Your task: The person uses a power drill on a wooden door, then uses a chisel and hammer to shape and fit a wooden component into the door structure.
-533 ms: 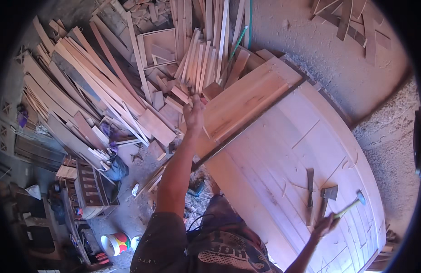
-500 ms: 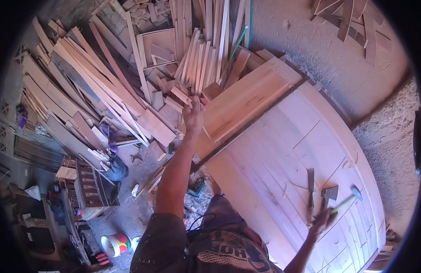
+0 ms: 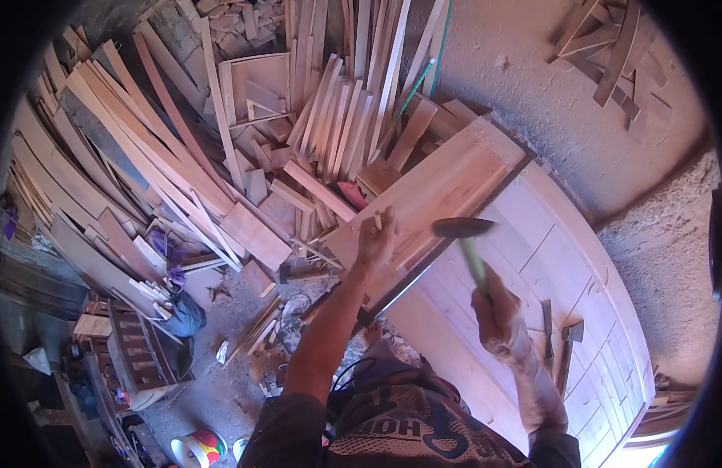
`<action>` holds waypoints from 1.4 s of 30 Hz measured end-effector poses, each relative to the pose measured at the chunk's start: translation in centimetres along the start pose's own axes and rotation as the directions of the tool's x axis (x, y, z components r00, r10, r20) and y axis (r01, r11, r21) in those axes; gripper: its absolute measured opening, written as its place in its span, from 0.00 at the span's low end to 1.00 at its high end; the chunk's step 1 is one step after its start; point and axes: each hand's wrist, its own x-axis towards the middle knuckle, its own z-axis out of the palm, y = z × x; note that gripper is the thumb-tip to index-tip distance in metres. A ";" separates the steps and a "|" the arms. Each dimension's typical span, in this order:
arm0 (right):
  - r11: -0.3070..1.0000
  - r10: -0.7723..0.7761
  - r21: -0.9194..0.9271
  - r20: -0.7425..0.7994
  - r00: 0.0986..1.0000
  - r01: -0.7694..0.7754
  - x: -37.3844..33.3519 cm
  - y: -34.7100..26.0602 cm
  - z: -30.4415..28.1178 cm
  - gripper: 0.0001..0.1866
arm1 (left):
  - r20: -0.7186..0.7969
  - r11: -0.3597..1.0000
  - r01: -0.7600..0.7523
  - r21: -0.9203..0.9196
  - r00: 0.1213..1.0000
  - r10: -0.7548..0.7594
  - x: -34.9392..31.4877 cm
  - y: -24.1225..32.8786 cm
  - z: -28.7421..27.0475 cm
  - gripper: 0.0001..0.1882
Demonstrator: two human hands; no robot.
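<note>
My right hand (image 3: 497,316) is closed around the green handle of a hammer (image 3: 464,228); its dark head is raised above the edge of the wooden panel and slightly blurred. My left hand (image 3: 375,243) is over a long wooden board (image 3: 447,183) with its fingers curled together. A small pale bit shows at those fingertips, too small to name. Beneath the hammer lies a broad, curved-edge wooden panel (image 3: 462,312), with a dark strip running between it and the board. Two tools with dark metal ends, a narrow one (image 3: 547,327) and a wide-bladed one (image 3: 570,334), rest on the panel.
Stacked timber strips (image 3: 142,148) and offcuts fill the left and far side. A slatted wooden piece (image 3: 135,343) and a paint bucket (image 3: 199,448) stand at lower left. More wood scraps (image 3: 611,54) lie at far right.
My right hand has brought the hammer from the panel's lower right up and left, near the board. My left hand has moved right and nearer, from the offcuts onto the board.
</note>
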 end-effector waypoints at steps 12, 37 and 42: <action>0.846 -0.241 -0.418 0.250 0.938 0.329 6.5 -6.1 1.4 0.39 | 0.050 0.963 -0.251 -0.099 0.965 0.256 0.0 0.4 0.2 0.24; 0.822 -0.179 -0.423 0.445 0.878 0.382 8.3 -5.4 0.0 0.34 | 0.021 0.974 -0.221 -0.048 0.975 0.222 -0.3 -1.3 0.7 0.24; 0.779 -0.590 0.074 -0.250 0.768 0.622 6.5 -6.1 0.4 0.26 | 0.071 0.983 -0.179 -0.049 0.981 0.182 -0.6 -1.7 0.5 0.20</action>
